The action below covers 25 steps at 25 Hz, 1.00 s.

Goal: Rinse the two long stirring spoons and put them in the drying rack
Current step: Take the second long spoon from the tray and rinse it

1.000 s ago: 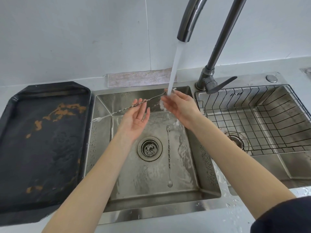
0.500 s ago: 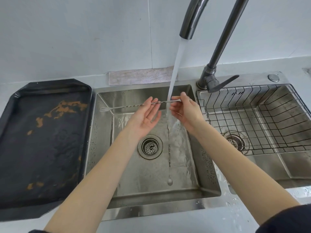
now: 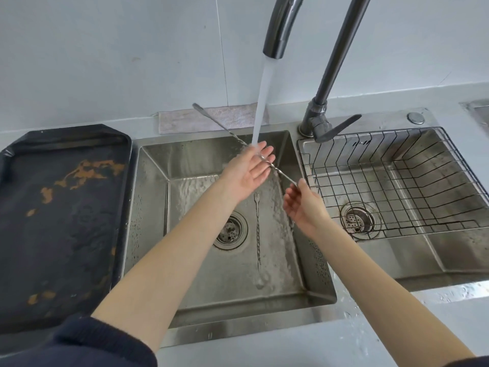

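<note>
Risks first. The right hand (image 3: 304, 205) only pinches the near end of the held spoon (image 3: 230, 135) w/ fingertips, and the metal is wet, so it could slip out and drop into the left basin (image 3: 288, 149). The left hand (image 3: 248, 170) is flat and open, fingers straight, the shaft lying across them under the water stream (image 3: 263, 96); it grips nothing, so it wouldn't catch a slide. The far end sticks out well past the basin's back edge, over the cloth (image 3: 211, 119), so a swing could flick water onto the wall. Swinging right toward the drying rack (image 3: 397, 181), the long shaft could snag on the wires or clip the faucet (image 3: 325, 88).

Looks: both spoons are thin, long, shiny steel w/ a twisted shaft. The held one runs diagonally, far end up-left, near end down-right by the rack's left edge; which end is the bowl I can't tell. The second spoon (image 3: 257, 231) lies flat on the basin floor just right of the drain (image 3: 230, 230), fork-like tip pointing away, small round bowl nearest the person, water running over it. The rack holds nothing yet.
</note>
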Motion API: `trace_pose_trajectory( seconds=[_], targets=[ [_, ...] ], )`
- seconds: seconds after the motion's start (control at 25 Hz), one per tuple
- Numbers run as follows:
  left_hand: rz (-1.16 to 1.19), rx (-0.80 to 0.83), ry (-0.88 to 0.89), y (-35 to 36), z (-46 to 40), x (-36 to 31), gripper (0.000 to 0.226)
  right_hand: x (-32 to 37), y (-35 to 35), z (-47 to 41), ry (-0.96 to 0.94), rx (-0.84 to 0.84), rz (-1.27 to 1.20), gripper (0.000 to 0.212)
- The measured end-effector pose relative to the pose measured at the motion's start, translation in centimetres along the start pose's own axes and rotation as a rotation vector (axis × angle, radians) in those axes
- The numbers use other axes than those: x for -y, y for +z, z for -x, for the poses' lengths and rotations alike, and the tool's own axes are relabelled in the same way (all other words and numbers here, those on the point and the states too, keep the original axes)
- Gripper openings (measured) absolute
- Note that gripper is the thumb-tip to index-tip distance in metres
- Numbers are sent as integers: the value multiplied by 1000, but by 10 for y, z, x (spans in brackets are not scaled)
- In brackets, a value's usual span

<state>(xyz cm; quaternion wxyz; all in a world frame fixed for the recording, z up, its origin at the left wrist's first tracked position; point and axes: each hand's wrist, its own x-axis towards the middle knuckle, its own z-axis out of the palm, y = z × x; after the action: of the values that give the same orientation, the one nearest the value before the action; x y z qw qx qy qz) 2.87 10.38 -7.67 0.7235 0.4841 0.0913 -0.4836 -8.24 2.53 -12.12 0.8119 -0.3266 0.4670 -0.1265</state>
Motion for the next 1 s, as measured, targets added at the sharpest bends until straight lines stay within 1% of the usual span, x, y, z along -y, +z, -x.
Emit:
trace_pose_trajectory(
  seconds=[0.12,0.16,0.2,0.32,0.36,0.48,0.6,0.68,0.8,0.84,0.92,1.0],
  targets=[
    [-58,-5,16,-3,0,-4,15,-16,-5,-2,81,-17,-21,33],
    [-87,-17,24,-5,0,-5,17,-22,-7,-2,82,-18,32,31],
    [-134,-29,30,-7,0,-7,20,-29,-8,-2,61,-18,149,29],
    [-296,-73,51,-14,-5,-2,29,-47,-10,-2,-85,22,640,28],
    [-328,-94,56,-17,-7,1,31,-50,-8,-1,-131,47,743,28],
    [-322,-144,50,-27,-12,11,32,-51,0,-1,-273,131,908,25],
    [-352,-163,7,-37,-16,22,29,-50,9,-5,-382,159,1011,21],
    [-402,-174,-31,-45,-19,31,33,-55,11,-12,-357,162,1025,19],
    [-486,-205,-89,-59,-23,48,44,-73,7,-23,-244,170,1066,18],
    [-513,-218,-109,-64,-24,54,42,-80,4,-26,-205,167,1087,18],
    [-556,-249,-149,-73,-28,65,29,-93,0,-33,-142,155,1135,20],
    [-551,-285,-202,-83,-33,75,23,-104,-5,-39,-95,152,1180,22]
  ],
)
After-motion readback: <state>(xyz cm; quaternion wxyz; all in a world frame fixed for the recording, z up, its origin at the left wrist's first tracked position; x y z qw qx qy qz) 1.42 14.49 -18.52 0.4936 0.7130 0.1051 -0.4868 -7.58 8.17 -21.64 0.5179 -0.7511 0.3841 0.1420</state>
